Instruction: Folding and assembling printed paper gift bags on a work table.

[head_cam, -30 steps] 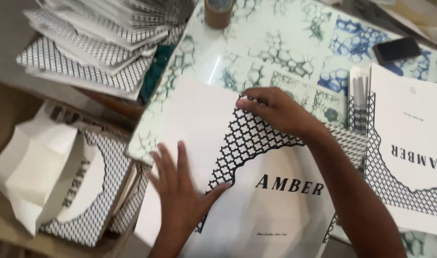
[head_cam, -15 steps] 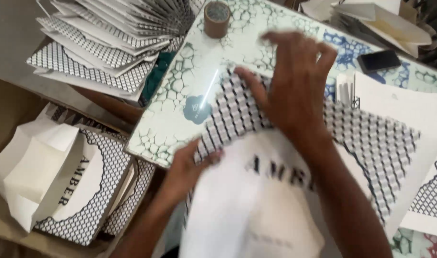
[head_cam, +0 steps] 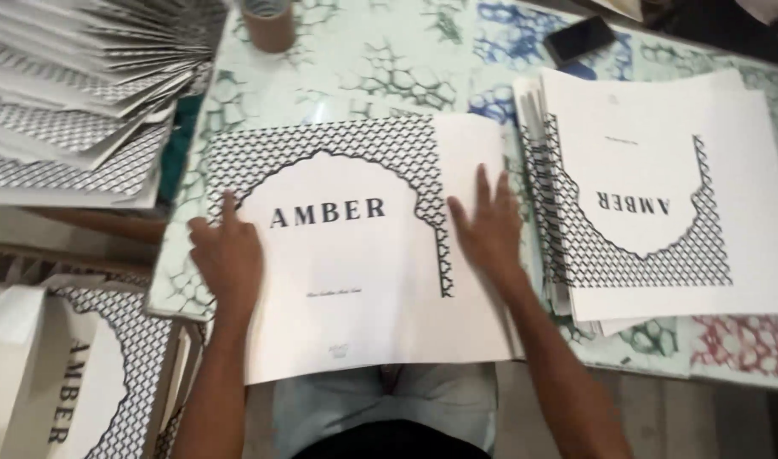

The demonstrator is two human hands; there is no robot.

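I see a large white printed sheet (head_cam: 355, 272) lying flat on the patterned table top (head_cam: 363, 68), its near edge hanging over the table's front toward the person's lap. The sheet carries a black lattice border around an arch-shaped white field with dark lettering.

My left hand (head_cam: 227, 255) rests palm down on the sheet's left edge, fingers spread and flat, gripping nothing. My right hand (head_cam: 489, 228) lies palm down on the right part of the sheet, just past the lattice border, fingers apart and extended, likewise clamped on nothing. Both hands press the sheet; neither pinches it.

Just beside the sheet on the right sits a stack of matching sheets (head_cam: 661, 204), turned the opposite way round. At the upper left, a fanned pile of folded pieces (head_cam: 74, 110) in the same lattice print overlaps the table's corner. Below the table at the lower left stands a made-up paper bag (head_cam: 74, 382) with the same pattern. At the far edge I note a roll of tape (head_cam: 268, 21) and a dark phone (head_cam: 580, 38).
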